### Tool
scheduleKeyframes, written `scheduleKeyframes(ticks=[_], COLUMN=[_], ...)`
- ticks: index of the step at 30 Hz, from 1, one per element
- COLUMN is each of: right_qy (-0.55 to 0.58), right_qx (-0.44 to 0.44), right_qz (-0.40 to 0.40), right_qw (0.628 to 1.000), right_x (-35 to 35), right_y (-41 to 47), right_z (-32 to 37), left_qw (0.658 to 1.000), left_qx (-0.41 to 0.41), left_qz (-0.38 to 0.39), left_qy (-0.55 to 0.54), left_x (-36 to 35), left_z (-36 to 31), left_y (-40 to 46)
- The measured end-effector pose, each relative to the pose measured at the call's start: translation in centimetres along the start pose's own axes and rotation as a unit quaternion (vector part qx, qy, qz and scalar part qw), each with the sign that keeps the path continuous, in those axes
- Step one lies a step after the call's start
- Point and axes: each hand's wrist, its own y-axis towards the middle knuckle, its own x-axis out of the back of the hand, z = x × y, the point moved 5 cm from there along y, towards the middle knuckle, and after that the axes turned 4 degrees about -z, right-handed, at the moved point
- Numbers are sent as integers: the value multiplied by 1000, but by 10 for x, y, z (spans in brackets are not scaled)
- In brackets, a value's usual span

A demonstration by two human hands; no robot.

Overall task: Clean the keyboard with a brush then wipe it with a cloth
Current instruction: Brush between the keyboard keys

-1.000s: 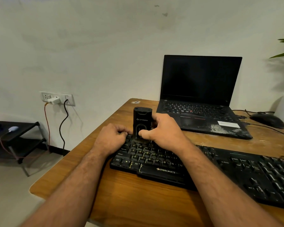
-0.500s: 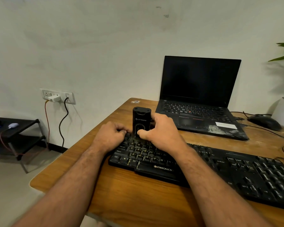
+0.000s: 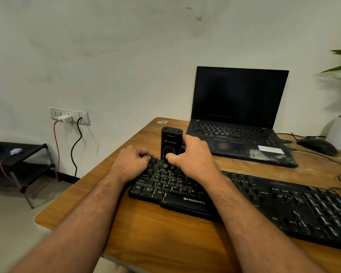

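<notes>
Two stages made up this job, brushing then wiping, and judging by the scene I was only in the first. The wooden desk [image 3: 165, 237] carried everything. The black keyboard [image 3: 189, 201] lay across its near half, running from the left edge off toward the right, where a second block of keys [image 3: 307, 213] was too blurred for me to say whether it was the same board or another. Behind it, far right, stood an open laptop [image 3: 238, 119] with a dark screen, and a mouse [image 3: 317, 146] beyond that.

My right hand [image 3: 193, 158] was curled round a black upright device [image 3: 171, 142], thumb across its front, its lower end pressed down among the far-left keys. I took it for the brush tool, though no bristles showed; the working end was hidden behind my thumb and fingers. My left hand [image 3: 132, 162] rested on the keyboard's far-left corner with its fingers curled under. I could not tell whether it pinched the edge or merely steadied the board.

Most of the keys toward the right looked untouched, so I judged the brushing barely begun. No cloth appeared anywhere in view, so the wiping was all still to come. The lettering on the device was too small to read.
</notes>
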Motion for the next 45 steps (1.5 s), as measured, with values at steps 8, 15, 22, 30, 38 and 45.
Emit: scheduleKeyframes(ticks=[8, 15, 22, 30, 38, 45], right_qy=[6, 13, 31, 43, 211, 84], right_qx=[-5, -16, -22, -50, -117, -55], right_qz=[19, 36, 69, 29, 29, 43], right_qw=[1000, 999, 997, 997, 970, 994], right_x=[7, 13, 10, 16, 17, 13], right_y=[-2, 0, 0, 4, 9, 6], right_z=[-2, -8, -7, -17, -37, -22], left_qw=[1000, 1000, 1000, 1000, 1000, 1000], left_qx=[-2, 5, 3, 2, 7, -4], left_qz=[2, 3, 2, 6, 9, 1], left_qy=[8, -8, -6, -4, -19, -1], left_x=[-1, -1, -1, 0, -1, 0], left_z=[-2, 1, 0, 1, 2, 2], left_y=[-1, -2, -1, -1, -2, -2])
